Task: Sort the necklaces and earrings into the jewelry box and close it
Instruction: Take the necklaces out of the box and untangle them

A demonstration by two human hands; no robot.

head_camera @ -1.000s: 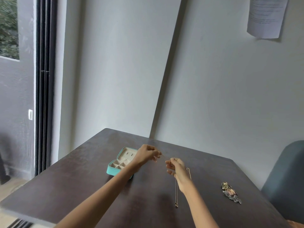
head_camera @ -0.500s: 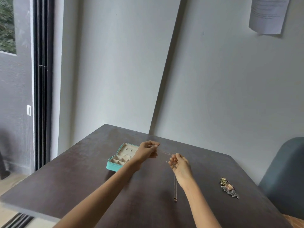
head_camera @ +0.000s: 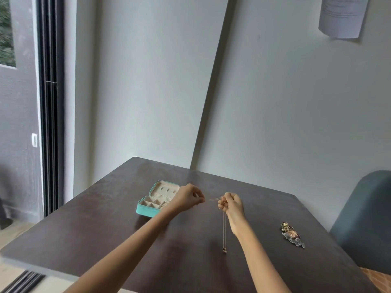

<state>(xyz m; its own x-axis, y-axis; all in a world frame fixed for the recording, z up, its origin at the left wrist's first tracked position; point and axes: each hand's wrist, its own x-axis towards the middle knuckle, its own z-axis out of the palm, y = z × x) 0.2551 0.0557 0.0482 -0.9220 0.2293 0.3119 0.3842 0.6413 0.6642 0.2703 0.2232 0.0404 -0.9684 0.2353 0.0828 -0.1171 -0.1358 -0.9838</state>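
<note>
Both hands, the left hand point(head_camera: 189, 197) and right hand point(head_camera: 231, 205), pinched the necklace point(head_camera: 224, 229); it looked light, limp, tangle-prone, best held near the ends.

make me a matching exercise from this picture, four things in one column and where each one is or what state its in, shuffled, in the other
Things
1. turquoise zip-up jewelry box
2. thin gold chain necklace with a small pendant
3. cluster of mixed metal earrings
4. curled white paper sheet

Places or states
A. stuck on the wall, upper right
B. hanging from the right hand, with a strand stretched across to the left hand
C. lying open on the dark wooden table, lid back
D. lying loose on the table, to the right of both hands

Pairs: 1-C, 2-B, 3-D, 4-A
</note>
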